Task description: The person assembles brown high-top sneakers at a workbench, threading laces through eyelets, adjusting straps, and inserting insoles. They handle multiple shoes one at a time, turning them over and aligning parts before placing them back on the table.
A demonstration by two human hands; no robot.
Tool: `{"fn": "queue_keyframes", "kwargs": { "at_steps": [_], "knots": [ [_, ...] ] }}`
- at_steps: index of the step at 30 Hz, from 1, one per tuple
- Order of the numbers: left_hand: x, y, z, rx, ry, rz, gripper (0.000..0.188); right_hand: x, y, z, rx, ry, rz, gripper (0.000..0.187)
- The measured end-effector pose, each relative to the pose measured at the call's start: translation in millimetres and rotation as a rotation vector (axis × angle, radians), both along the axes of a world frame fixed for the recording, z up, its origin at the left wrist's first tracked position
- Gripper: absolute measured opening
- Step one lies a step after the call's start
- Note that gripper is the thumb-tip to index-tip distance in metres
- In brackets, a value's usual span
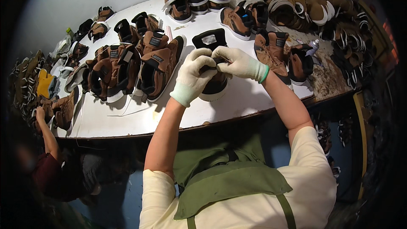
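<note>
Table (pixel 97 118) in white carries brown-and-black shoes (pixel 161 65) to both sides and at the back, with one dark shoe (pixel 214 85) standing near the middle, close to the near edge, directly beneath the person's gloved hands. That shoe looks light enough to steady one-handed, its upper soft and likely to crease or sag under pressure, and nothing about it seems fragile. The left hand (pixel 193 74) curls over its left side, fingers bent and thumb close beneath them; the right hand (pixel 241 62) meets it over the opening, thumb and fingers drawn nearly together at a dark edge. Whether either pinches upper, lace or some small part, I cannot tell. A padded black tongue (pixel 209 32) rises beyond the fingers and should bend easily, so it makes a poor handle. The pale sole (pixel 212 97) is probably the stiffest part, a good place to brace, while knit gloves should help against slipping. Smallest is the silvery label (pixel 209 39) on the tongue, best left ungripped.
</note>
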State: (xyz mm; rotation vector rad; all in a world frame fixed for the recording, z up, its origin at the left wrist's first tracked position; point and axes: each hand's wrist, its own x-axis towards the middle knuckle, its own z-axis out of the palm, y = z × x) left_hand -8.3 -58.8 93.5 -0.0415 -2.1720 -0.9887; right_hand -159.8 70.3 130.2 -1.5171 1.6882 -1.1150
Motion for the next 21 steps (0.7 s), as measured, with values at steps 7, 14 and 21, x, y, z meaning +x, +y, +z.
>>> {"fn": "queue_keyframes", "kwargs": {
  "at_steps": [7,14,21],
  "knots": [
    [2,-9,7,0.201,-0.086,-0.064,0.014,-2,-3,0,0.010,-0.040,0.019,0.027],
    [-2,-12,5,0.317,-0.122,-0.016,0.015,-4,-3,-4,-0.083,0.107,0.035,0.040],
    [-11,-11,11,0.669,-0.244,-0.057,0.013,-4,-10,-19,-0.082,0.123,-0.108,0.038]
  ]
}}
